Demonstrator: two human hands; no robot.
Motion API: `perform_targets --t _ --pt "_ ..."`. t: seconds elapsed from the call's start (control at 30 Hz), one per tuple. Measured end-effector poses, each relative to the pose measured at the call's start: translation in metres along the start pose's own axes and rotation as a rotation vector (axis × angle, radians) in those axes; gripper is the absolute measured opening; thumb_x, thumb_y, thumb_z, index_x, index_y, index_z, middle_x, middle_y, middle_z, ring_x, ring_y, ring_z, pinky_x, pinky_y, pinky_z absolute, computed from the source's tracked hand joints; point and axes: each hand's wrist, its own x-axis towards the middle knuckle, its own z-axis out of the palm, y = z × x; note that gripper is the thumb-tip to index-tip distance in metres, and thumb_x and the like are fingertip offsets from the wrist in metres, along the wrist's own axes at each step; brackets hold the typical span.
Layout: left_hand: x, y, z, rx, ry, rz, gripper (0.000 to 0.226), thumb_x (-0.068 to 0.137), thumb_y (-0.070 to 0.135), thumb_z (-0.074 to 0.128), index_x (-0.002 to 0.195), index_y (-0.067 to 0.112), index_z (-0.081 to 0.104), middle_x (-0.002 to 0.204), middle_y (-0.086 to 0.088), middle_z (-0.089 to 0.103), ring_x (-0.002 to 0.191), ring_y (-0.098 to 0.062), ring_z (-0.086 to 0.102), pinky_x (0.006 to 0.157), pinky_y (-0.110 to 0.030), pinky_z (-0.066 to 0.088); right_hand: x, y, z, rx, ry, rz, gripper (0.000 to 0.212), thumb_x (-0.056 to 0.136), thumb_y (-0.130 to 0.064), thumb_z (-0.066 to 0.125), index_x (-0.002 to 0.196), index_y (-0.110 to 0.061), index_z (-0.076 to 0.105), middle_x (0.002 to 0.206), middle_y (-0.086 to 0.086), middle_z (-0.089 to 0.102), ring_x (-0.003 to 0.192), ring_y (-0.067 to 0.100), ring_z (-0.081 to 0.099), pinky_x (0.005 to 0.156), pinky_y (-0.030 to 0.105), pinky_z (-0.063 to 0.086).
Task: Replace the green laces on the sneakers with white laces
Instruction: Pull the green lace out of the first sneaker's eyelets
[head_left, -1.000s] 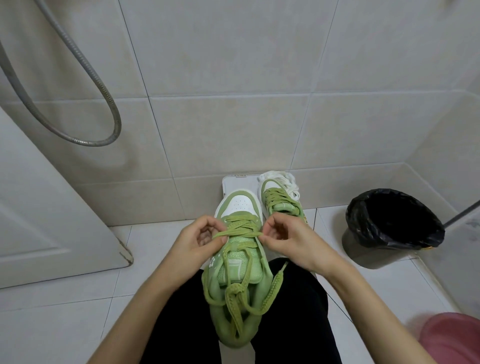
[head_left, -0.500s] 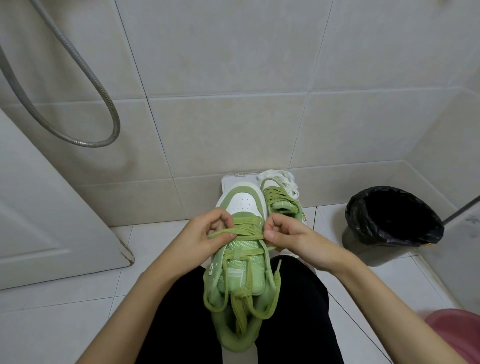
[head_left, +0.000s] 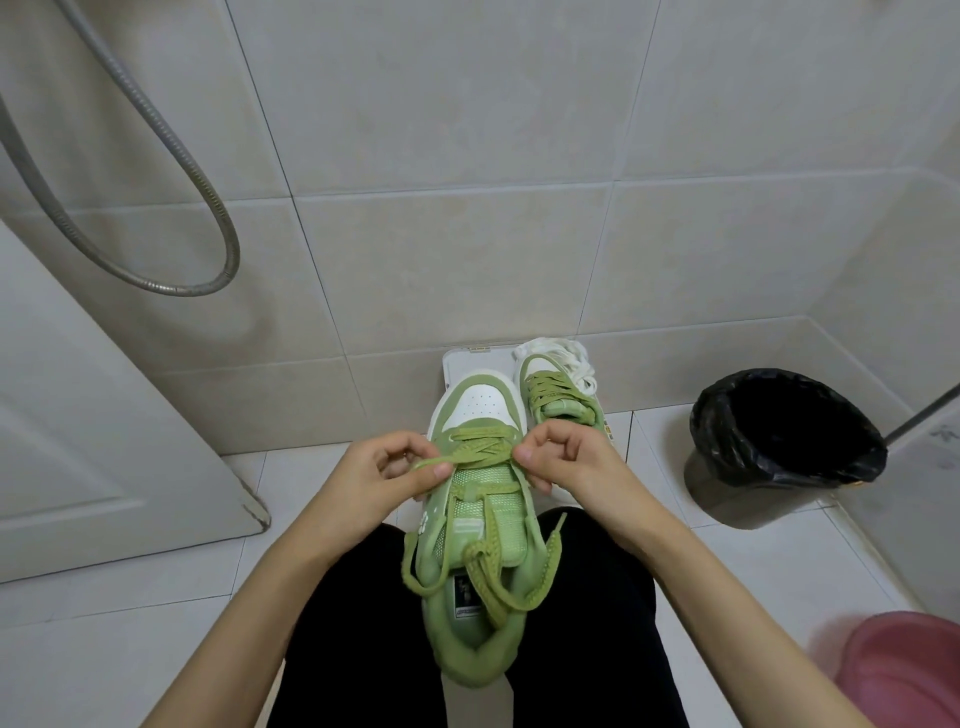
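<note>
The left hand (head_left: 384, 480) has drawn its pinched strand of green lace (head_left: 478, 457) out leftward, away from the eyelets. Nearest, the sneaker (head_left: 472, 639) lies heel-first between black-trousered thighs (head_left: 363, 649), with loose lace ends looping over its collar. Over the forefoot, the left hand pinches the strand between thumb and forefinger; the right hand (head_left: 566, 460), fingers curled, pinches the same lace at the right eyelet row. Beyond, the second sneaker (head_left: 558, 400) (green-laced) stands on a white board (head_left: 457, 364) by the wall (head_left: 467, 156) — white laces (head_left: 571, 358) bunched against its toe.
</note>
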Motion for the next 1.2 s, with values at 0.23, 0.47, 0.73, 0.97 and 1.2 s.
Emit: perform_targets --t 0.23,0.47,0.73,0.97,1.2 --pt "0.012 0.011 -0.014 0.446 -0.036 0.072 0.024 0.073 0.045 0.072 0.069 0.022 0.067 0.051 0.01 0.041 0.054 -0.01 0.035 0.06 -0.033 0.039 0.003 -0.017 -0.018 -0.622 -0.131 0.015 0.024 0.082 -0.044 0.063 0.065 -0.03 0.055 0.053 -0.011 0.038 0.054 0.007 0.033 0.057 0.025 0.031" --pt "-0.001 0.004 0.004 -0.248 0.131 0.037 0.005 0.068 0.025 0.074 0.067 0.022 0.07 0.061 0.004 0.062 0.052 -0.008 0.053 0.055 -0.016 0.046 -0.003 -0.007 -0.004 0.338 -0.116 -0.046 0.008 0.082 -0.011 0.063 0.079 -0.004 0.066 0.063 0.003 0.059 0.066 0.014 0.062 0.071 0.018 0.049" --pt "0.002 0.017 -0.015 0.179 0.012 0.075 0.015 0.069 0.03 0.074 0.062 0.022 0.064 0.052 0.009 0.049 0.047 -0.003 0.035 0.048 -0.012 0.03 -0.006 -0.005 -0.014 0.119 -0.032 -0.049 0.01 0.086 -0.011 0.064 0.077 -0.008 0.064 0.055 -0.003 0.048 0.05 0.007 0.04 0.051 0.014 0.036" --pt "-0.003 0.014 -0.01 0.147 0.164 0.091 0.011 0.069 0.03 0.073 0.062 0.022 0.067 0.057 0.01 0.054 0.053 -0.003 0.044 0.053 -0.014 0.039 -0.004 -0.017 -0.018 0.039 -0.085 -0.049 0.009 0.078 -0.015 0.066 0.075 -0.022 0.071 0.062 -0.001 0.056 0.057 0.008 0.049 0.059 0.016 0.042" --pt "-0.002 0.001 0.018 -0.556 0.06 0.1 0.033 0.066 0.049 0.081 0.076 0.02 0.07 0.058 0.007 0.043 0.052 -0.007 0.042 0.074 -0.025 0.053 -0.008 0.011 0.012 0.769 0.017 -0.148 0.039 0.075 -0.009 0.073 0.113 -0.01 0.064 0.077 0.009 0.059 0.069 0.016 0.058 0.075 0.03 0.052"
